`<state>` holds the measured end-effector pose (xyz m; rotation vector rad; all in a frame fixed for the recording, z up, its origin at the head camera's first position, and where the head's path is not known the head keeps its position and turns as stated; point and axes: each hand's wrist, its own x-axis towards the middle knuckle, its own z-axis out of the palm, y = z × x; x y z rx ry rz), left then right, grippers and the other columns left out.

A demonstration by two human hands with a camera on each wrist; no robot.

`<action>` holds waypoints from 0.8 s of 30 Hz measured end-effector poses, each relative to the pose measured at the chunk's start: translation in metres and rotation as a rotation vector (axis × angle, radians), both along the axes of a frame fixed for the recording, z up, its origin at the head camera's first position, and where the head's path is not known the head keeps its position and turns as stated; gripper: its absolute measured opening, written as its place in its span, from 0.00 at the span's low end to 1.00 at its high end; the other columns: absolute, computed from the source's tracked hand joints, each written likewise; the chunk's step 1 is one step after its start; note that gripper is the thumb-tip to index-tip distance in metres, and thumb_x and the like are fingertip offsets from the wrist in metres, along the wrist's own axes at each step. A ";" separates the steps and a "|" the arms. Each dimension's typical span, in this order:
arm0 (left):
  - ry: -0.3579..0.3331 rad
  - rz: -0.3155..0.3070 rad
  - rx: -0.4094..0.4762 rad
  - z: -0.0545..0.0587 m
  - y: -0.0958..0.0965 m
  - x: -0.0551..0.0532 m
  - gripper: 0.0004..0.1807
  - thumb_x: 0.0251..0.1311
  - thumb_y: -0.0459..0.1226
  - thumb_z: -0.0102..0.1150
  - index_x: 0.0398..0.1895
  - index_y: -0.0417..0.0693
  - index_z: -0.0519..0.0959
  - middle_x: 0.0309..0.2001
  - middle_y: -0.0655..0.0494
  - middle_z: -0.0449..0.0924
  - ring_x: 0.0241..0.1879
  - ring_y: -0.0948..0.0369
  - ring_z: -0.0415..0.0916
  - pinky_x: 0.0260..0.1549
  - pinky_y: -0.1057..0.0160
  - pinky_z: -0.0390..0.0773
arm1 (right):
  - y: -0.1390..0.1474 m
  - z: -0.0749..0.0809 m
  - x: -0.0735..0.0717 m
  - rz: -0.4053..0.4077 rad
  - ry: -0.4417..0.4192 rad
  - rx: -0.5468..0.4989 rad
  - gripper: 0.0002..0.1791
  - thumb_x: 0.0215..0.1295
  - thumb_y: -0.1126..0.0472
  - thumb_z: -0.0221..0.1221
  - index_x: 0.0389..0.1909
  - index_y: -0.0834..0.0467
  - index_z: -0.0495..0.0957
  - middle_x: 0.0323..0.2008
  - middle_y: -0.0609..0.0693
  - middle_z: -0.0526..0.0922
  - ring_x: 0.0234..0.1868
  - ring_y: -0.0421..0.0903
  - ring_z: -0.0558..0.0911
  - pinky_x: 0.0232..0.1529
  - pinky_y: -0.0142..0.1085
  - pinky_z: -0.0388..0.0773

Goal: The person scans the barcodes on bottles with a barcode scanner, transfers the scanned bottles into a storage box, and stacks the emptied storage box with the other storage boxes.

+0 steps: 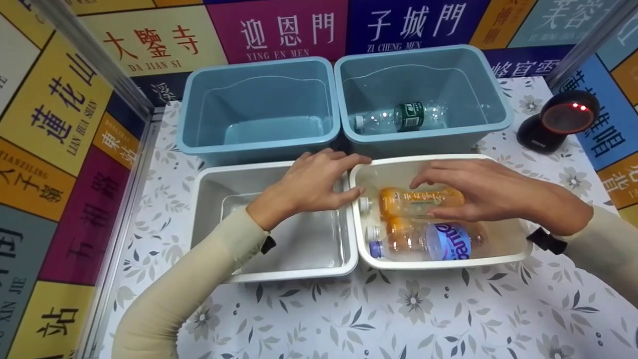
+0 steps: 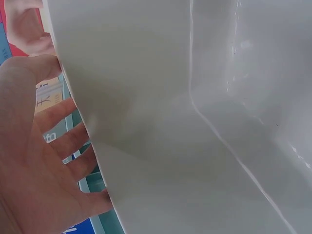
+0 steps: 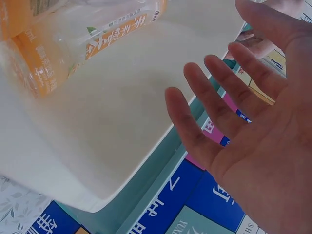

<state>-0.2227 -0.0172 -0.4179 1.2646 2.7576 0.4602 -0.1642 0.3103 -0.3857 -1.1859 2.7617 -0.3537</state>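
Note:
My left hand (image 1: 319,182) hovers over the back right corner of the left white bin (image 1: 279,275), its fingers spread toward the rim of the neighbouring bin. Whether the fingertips touch that rim I cannot tell. Above the right white bin (image 1: 448,263), my right hand (image 1: 473,189) is held with fingers apart and nothing in its grasp. Beneath it lies an orange drink bottle (image 1: 394,202), partly covered by the hand. A second orange bottle (image 1: 394,225) and a clear bottle with a purple-blue label (image 1: 451,242) lie in front of it. The right wrist view shows an orange-labelled bottle (image 3: 114,31) beyond spread fingers.
Two blue bins stand behind the white ones. The right blue bin (image 1: 423,139) holds a clear bottle with a green label (image 1: 409,117); the left blue bin (image 1: 259,148) stands beside it. A black scanner-like device (image 1: 558,119) with red lights is on the flowered tabletop (image 1: 413,314).

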 end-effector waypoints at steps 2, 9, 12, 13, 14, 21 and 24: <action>0.006 -0.002 0.005 0.000 0.000 0.000 0.31 0.64 0.64 0.49 0.70 0.74 0.67 0.51 0.63 0.82 0.51 0.63 0.76 0.39 0.50 0.76 | -0.001 -0.001 0.001 0.014 0.000 0.012 0.30 0.55 0.39 0.71 0.59 0.36 0.76 0.54 0.37 0.80 0.50 0.38 0.80 0.46 0.42 0.81; 0.013 -0.001 0.014 -0.001 -0.001 -0.001 0.31 0.63 0.64 0.50 0.70 0.74 0.68 0.50 0.64 0.82 0.49 0.64 0.77 0.35 0.53 0.75 | -0.001 -0.001 0.005 -0.036 -0.124 0.119 0.31 0.56 0.33 0.67 0.61 0.34 0.75 0.57 0.37 0.79 0.54 0.41 0.81 0.48 0.46 0.80; 0.006 0.002 0.013 -0.001 0.000 -0.001 0.31 0.63 0.64 0.49 0.70 0.74 0.68 0.51 0.64 0.82 0.49 0.64 0.76 0.37 0.52 0.75 | -0.001 -0.001 0.006 -0.041 -0.186 0.145 0.31 0.58 0.32 0.65 0.62 0.34 0.74 0.57 0.37 0.79 0.54 0.41 0.81 0.50 0.47 0.79; 0.004 0.002 0.012 -0.001 0.000 -0.001 0.31 0.63 0.64 0.49 0.70 0.74 0.68 0.52 0.64 0.82 0.50 0.64 0.76 0.37 0.52 0.75 | -0.001 -0.001 0.006 -0.039 -0.199 0.152 0.31 0.58 0.31 0.64 0.62 0.33 0.74 0.56 0.36 0.79 0.54 0.41 0.81 0.50 0.46 0.79; 0.002 0.002 0.013 -0.001 0.000 -0.001 0.31 0.64 0.64 0.49 0.70 0.74 0.68 0.52 0.63 0.82 0.50 0.64 0.76 0.38 0.52 0.75 | -0.001 -0.001 0.006 -0.038 -0.210 0.157 0.31 0.58 0.31 0.64 0.62 0.32 0.73 0.56 0.36 0.79 0.54 0.41 0.81 0.50 0.46 0.79; 0.007 -0.003 0.014 -0.001 -0.001 0.000 0.31 0.64 0.64 0.48 0.70 0.74 0.67 0.53 0.63 0.81 0.50 0.63 0.76 0.37 0.52 0.75 | -0.004 -0.001 0.006 -0.009 -0.347 0.161 0.30 0.60 0.36 0.65 0.64 0.32 0.71 0.60 0.36 0.79 0.58 0.41 0.80 0.56 0.47 0.78; 0.008 0.000 0.014 -0.001 0.000 0.000 0.31 0.64 0.64 0.49 0.70 0.75 0.67 0.53 0.63 0.81 0.50 0.64 0.76 0.37 0.52 0.75 | -0.005 -0.001 0.007 -0.009 -0.406 0.160 0.30 0.60 0.37 0.66 0.64 0.33 0.71 0.60 0.37 0.80 0.59 0.40 0.80 0.58 0.47 0.77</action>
